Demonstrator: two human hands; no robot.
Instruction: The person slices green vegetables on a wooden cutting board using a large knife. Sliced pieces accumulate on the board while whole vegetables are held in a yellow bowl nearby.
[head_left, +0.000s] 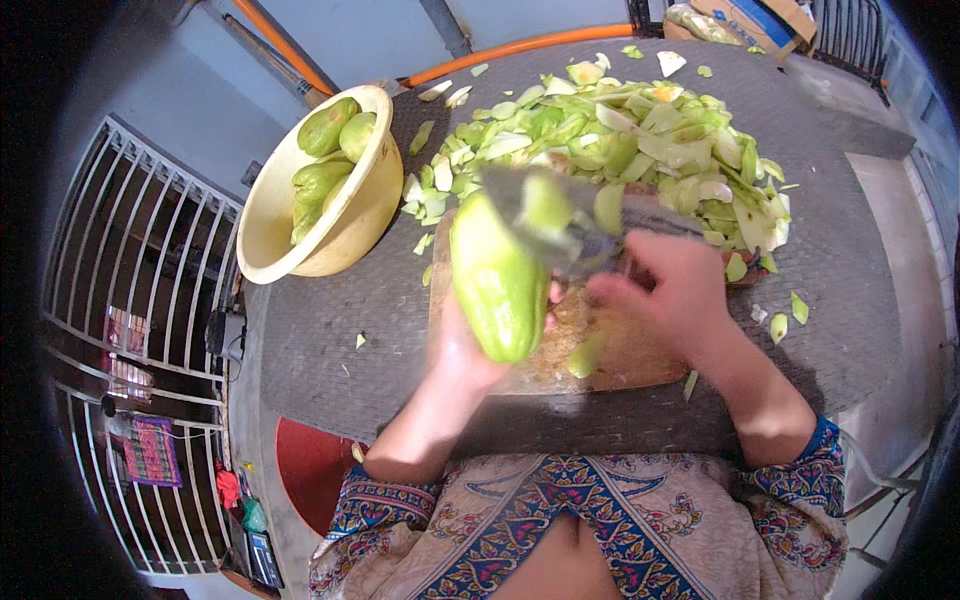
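My left hand (469, 352) cups a light green chayote (495, 277) from below, tilted above the wooden cutting board (630, 360). In my right hand (671, 289) is a knife with a broad dark blade (501, 193), blurred by motion. Its blade lies across the upper end of the chayote, with a cut piece of green flesh or peel (546, 204) against it. Another slice (586, 356) is blurred over the board. Beyond my hands spreads a large heap of green and whitish peelings (622, 135), partly hidden by the knife.
A cream plastic bowl (367, 217) at the far left holds several whole chayotes (322, 184). Loose scraps (780, 326) are scattered over the dark textured tabletop (337, 330). Below the table's left edge stands a red container (307, 472). A cardboard box (757, 26) sits beyond the far right edge.
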